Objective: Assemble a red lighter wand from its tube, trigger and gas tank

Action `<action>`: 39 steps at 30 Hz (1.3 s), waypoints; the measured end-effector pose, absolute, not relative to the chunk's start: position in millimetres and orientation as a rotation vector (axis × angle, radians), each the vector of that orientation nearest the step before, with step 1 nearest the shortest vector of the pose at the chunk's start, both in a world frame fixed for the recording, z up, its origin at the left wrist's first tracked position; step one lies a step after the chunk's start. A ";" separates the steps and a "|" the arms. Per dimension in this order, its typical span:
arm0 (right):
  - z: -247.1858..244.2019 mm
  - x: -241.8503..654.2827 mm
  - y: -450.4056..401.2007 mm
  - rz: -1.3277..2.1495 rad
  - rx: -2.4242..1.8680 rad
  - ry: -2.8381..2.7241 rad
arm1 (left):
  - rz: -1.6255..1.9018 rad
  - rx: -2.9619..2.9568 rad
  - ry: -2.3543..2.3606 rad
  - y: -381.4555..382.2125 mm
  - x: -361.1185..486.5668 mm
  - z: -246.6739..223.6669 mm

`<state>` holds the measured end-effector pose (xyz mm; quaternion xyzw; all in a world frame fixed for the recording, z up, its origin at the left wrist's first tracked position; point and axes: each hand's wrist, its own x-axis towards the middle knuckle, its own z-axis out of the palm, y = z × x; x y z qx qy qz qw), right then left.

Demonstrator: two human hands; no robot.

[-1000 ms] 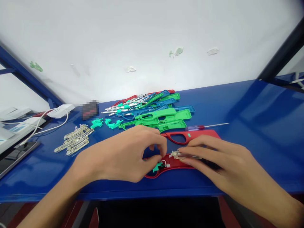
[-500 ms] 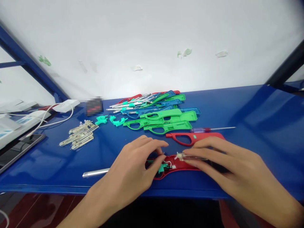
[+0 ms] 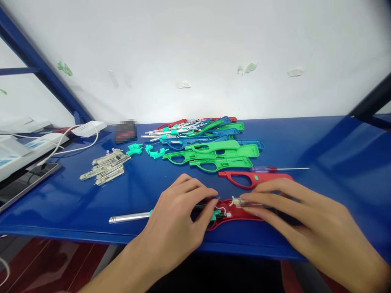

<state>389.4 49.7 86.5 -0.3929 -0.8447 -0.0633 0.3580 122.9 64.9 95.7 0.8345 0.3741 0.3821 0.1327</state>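
Observation:
A red half-shell [image 3: 235, 214] lies near the table's front edge, with a teal part [image 3: 215, 214] and white wires in it. My left hand [image 3: 183, 215] is over its left part, thumb and forefinger pinched close together; whatever lies between their tips is too small to tell. A silver tube [image 3: 130, 217] sticks out to the left from under this hand. My right hand [image 3: 293, 211] holds a clear, brownish fuel tank [image 3: 253, 203] between fingers and thumb, just above the right part of the shell. Behind it lies another red half-shell [image 3: 244, 178].
Green shells [image 3: 221, 162] and a pile of silver tubes [image 3: 171, 133] lie farther back. A screwdriver [image 3: 264, 169] is behind the right hand. Clear tanks [image 3: 106, 166], teal parts [image 3: 134, 149], a phone [image 3: 29, 185] and a cabled white box [image 3: 89, 128] are on the left.
The whole view has shifted a little, so most things appear slightly farther right. Both hands keep nearly the same pose, and the clear tank stays in my right hand.

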 end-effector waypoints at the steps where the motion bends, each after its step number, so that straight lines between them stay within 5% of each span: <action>1: 86.6 388.8 49.5 -0.162 -1.018 -2.175 | 1.097 2.423 1.077 65.1 123.0 95.7; 39: 90.1 375.8 46.0 -0.221 -0.967 -2.189 | 1.029 2.461 1.018 58.8 120.7 97.8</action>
